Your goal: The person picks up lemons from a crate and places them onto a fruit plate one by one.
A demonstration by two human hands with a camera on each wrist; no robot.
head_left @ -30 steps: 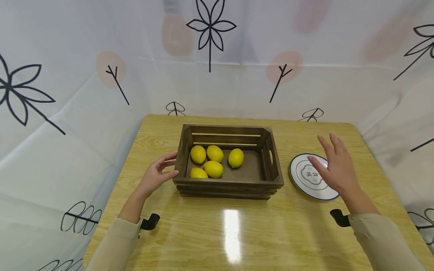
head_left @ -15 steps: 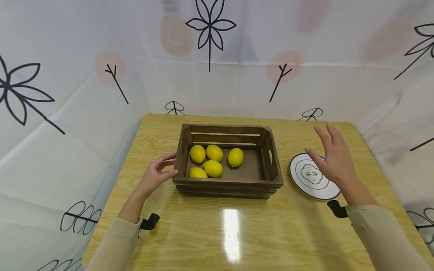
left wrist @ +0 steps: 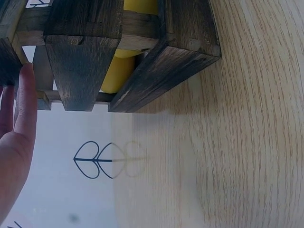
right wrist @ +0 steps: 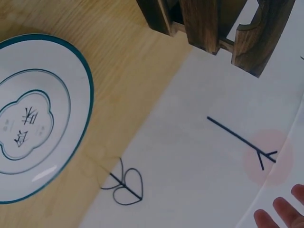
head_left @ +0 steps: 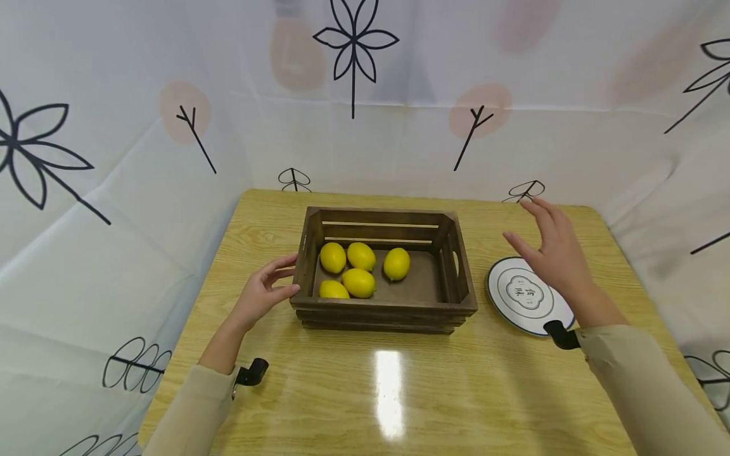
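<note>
A dark wooden slatted crate (head_left: 384, 313) stands on the table with several lemons (head_left: 359, 283) on its floor, mostly toward the left. My left hand (head_left: 263, 292) rests against the crate's left end, thumb at the front corner and fingers lightly bent along the side. In the left wrist view, straight fingers (left wrist: 27, 99) lie at the slats. My right hand (head_left: 556, 253) is raised with fingers spread, holding nothing, over the far side of a white plate (head_left: 513, 310) with a dark rim. The right forearm hides part of the plate's right edge.
The wooden table (head_left: 319, 392) carries the crate and plate. White cloth (head_left: 399, 145) printed with leaves and flowers hangs behind it and on both sides. A dark camera mount (head_left: 561, 334) sticks out from the right wrist.
My right hand has risen and moved away from me and slightly left, uncovering more of the plate. The left hand, crate and lemons have stayed where they were.
</note>
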